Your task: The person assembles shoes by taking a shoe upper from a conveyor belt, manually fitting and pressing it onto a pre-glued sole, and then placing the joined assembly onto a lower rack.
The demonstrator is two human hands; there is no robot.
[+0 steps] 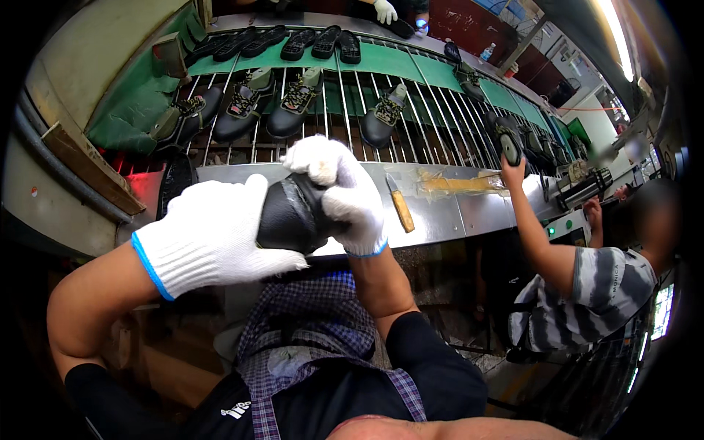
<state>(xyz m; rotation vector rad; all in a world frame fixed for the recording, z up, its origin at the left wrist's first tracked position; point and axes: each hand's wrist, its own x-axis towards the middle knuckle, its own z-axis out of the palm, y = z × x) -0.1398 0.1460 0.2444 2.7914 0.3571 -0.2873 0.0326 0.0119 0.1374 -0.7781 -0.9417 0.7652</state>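
A black leather shoe (287,218) is held over the near metal ledge, with a greyish band across its upper. My left hand (202,229), in a white knit glove with a blue cuff, grips it from the left, thumb up along its side and fingers beneath. On the right side my right hand (354,196), gloved the same way, closes round the shoe with curled fingers. Both gloves hide much of it. Just right of my right hand, a knife (401,208) with a wooden handle lies on the ledge (440,215), its blade pointing away.
Beyond the ledge runs a rack of metal rods (345,110) bearing several black laced shoes (295,106). Black soles (299,44) lie on a green strip behind. At right, a co-worker (587,293) holds up a shoe (509,141). Another person's gloved hand (386,11) shows at the far side.
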